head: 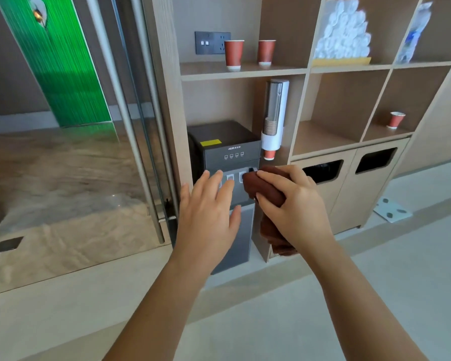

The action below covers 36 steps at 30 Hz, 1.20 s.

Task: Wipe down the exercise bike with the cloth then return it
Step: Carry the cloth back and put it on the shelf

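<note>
The right hand [294,201] has the cloth [267,188] bunched up in it. Fingers and thumb are curled round the brown wad, and a tail of fabric hangs down below the wrist. The left hand [208,207] is just beside it, on its left, flat with the fingers spread and holding nothing. It is near the cloth but apart from it.

Both hands are raised in front of the dispenser [229,149]. The cloth's upper end lies over its button panel, though I can't tell whether it touches.

There is no bike in sight from here. Above the hands are the shelves [245,74] with paper cups [234,54], and rolled white towels [341,35] sit higher up, to the right of the right hand. The bins [323,170] are just past that hand's knuckles, and a glass door [130,126] stands off to the left of the left hand.

As for progress, the person is at the shelving with the cloth in hand, so I'd say this is one end of the job or the other: either it has just been fetched or it is on its way back. Nothing about the cloth settles which, so I can't say whether the wiping is done. The return certainly isn't, since the cloth hasn't been set down anywhere. Nothing here marks where it belongs.
</note>
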{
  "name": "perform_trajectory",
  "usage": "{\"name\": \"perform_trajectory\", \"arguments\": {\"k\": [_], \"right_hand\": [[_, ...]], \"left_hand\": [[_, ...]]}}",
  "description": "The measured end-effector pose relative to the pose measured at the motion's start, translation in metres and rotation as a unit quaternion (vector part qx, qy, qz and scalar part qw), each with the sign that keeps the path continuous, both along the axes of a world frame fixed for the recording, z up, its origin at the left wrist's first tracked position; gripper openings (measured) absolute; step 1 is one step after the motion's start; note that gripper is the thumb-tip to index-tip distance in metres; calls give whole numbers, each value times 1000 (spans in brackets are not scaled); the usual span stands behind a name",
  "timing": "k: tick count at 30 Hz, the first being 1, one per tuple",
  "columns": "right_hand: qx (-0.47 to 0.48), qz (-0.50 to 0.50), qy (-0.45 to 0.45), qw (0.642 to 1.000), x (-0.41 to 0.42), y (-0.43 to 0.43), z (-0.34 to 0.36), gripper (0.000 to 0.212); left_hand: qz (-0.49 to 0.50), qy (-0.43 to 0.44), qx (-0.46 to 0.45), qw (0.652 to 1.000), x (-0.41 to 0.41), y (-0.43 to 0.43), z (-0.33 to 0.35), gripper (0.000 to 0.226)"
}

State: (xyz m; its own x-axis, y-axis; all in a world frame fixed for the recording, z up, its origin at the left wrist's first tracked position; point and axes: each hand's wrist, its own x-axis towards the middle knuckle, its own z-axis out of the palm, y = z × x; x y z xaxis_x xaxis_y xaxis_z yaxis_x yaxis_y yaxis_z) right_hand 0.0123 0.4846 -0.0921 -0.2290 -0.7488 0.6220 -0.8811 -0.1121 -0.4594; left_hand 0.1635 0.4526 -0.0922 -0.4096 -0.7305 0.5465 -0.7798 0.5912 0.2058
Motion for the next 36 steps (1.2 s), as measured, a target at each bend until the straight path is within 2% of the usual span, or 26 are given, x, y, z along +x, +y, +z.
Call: {"name": "perform_trajectory", "arguments": {"k": [5,16,22,27,32,36], "right_hand": [[14,23,3,1000,-16,-102,6,38],[-40,61,0,997,-36,-304,62,37],[-55,102,-14,993,-48,-386,89,39],[-91,140,-16,986,-60,-448,122,38],[-93,161,3,983,-64,-510,157,39],[-60,180,5,982,-58,-552,170,40]], "left_hand": [[-3,21,-26,999,-24,-100,10,45],[13,29,-100,994,-37,-311,67,45],[14,40,-147,988,-55,-379,82,41],[68,56,-197,976,-58,-429,105,44],[126,0,-255,959,-64,-462,130,44],[195,-50,-285,937,-64,-480,130,53]]}}
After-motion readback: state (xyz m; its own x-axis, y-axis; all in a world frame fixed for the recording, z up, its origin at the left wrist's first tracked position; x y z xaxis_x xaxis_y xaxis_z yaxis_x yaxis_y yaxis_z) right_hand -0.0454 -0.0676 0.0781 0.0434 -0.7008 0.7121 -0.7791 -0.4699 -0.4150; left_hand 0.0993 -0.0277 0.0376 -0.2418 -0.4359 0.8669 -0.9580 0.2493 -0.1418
